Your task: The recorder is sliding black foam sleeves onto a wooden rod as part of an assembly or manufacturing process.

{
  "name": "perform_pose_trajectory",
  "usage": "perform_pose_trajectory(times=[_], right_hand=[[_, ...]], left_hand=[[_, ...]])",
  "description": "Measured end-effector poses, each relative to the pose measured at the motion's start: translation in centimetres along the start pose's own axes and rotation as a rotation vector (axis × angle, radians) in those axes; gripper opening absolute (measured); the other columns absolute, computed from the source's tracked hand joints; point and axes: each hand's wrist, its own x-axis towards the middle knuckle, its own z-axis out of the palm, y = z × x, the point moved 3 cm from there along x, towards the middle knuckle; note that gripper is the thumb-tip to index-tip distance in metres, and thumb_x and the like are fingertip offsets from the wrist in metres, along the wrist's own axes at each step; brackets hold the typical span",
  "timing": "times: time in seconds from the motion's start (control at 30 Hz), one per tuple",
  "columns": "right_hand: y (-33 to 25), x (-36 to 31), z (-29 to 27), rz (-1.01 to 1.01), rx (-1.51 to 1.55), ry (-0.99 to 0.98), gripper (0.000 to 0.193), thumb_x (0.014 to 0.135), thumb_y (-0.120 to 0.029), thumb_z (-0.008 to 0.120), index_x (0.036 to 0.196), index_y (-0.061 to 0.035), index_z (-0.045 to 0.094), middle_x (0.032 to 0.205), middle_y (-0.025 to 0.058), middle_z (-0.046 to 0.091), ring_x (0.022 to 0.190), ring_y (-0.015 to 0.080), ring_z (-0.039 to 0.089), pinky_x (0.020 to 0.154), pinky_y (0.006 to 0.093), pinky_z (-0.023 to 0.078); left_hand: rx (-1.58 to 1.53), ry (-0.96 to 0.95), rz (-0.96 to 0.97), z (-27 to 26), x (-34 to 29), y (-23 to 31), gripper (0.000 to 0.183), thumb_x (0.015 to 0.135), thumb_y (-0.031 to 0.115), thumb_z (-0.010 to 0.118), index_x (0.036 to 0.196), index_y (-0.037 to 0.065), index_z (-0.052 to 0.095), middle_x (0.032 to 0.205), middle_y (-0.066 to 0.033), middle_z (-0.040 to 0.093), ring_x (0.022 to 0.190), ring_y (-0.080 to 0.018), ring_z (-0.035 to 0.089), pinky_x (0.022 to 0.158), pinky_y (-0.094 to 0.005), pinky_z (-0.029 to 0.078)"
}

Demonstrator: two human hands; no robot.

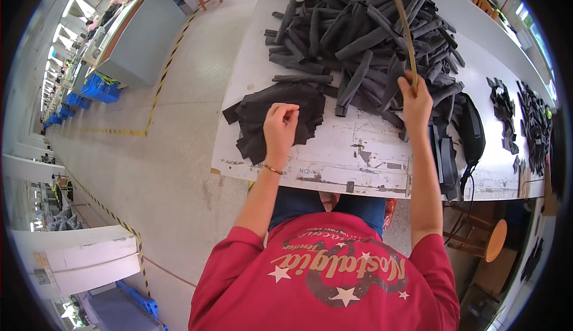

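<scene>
My right hand (416, 101) is closed round the lower end of a long, thin yellowish-brown stick (404, 23). The stick rises in front of a big heap of dark grey fabric tubes (364, 38) at the back of the table. Over a fanned-out pile of flat black fabric pieces (250, 119), my left hand (280, 129) has its fingers curled together in a pinch. Whatever lies between those fingertips, if anything, is too small to make out.
The white table (370, 173) has a scuffed, marked top. Right of my right arm lie a black bag (470, 131) with a cord and dark strips. More black pieces (504, 113) lie farther right. A wooden stool (495, 240) stands below; blue crates (100, 87) sit across the aisle.
</scene>
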Motion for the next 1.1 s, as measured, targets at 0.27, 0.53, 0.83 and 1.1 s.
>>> perform_pose_trajectory(times=[0.27, 0.53, 0.83, 1.1], right_hand=[[2.8, -5.9, 0.1, 0.072, 0.024, -0.245, 0.024, 0.091, -0.018, 0.059, 0.108, -0.0005, 0.058, 0.063, 0.0039, 0.046, 0.06, 0.0077, 0.038, 0.053, 0.0234, 0.035], [3.7, -11.8, -2.6, 0.099, -0.041, -0.61, 0.019, 0.088, -0.017, 0.059, 0.1, -0.0022, 0.062, 0.061, 0.0142, 0.054, 0.053, 0.0181, 0.052, 0.053, 0.0312, 0.041], [0.6, -10.6, -4.0, -0.14, -0.146, -0.748, 0.018, 0.089, -0.018, 0.058, 0.103, -0.0077, 0.061, 0.071, 0.019, 0.061, 0.068, 0.0363, 0.061, 0.06, 0.0409, 0.046], [0.1, -10.8, -3.8, -0.191, -0.149, -0.758, 0.018, 0.088, -0.018, 0.058, 0.101, -0.0069, 0.062, 0.071, 0.0182, 0.062, 0.067, 0.0361, 0.061, 0.06, 0.0403, 0.047]], left_hand=[[0.294, -0.364, 0.409, 0.9, 3.1, -1.4, 0.018, 0.067, 0.004, 0.071, 0.083, 0.006, 0.065, 0.088, -0.0051, 0.06, 0.093, -0.0256, 0.052, 0.082, -0.0358, 0.044], [0.224, -0.516, 0.206, -0.5, 4.1, -1.7, 0.015, 0.065, 0.005, 0.073, 0.074, 0.005, 0.061, 0.082, -0.0041, 0.057, 0.089, -0.024, 0.051, 0.082, -0.0344, 0.042], [0.16, -0.483, 0.213, -3.9, 4.5, 0.0, 0.009, 0.072, 0.01, 0.071, 0.08, 0.006, 0.069, 0.085, -0.001, 0.062, 0.095, -0.0212, 0.052, 0.083, -0.0341, 0.042], [0.153, -0.486, 0.255, -4.2, 4.4, 1.3, 0.009, 0.072, 0.009, 0.07, 0.081, 0.006, 0.07, 0.086, -0.0018, 0.061, 0.095, -0.0217, 0.051, 0.086, -0.033, 0.041]])
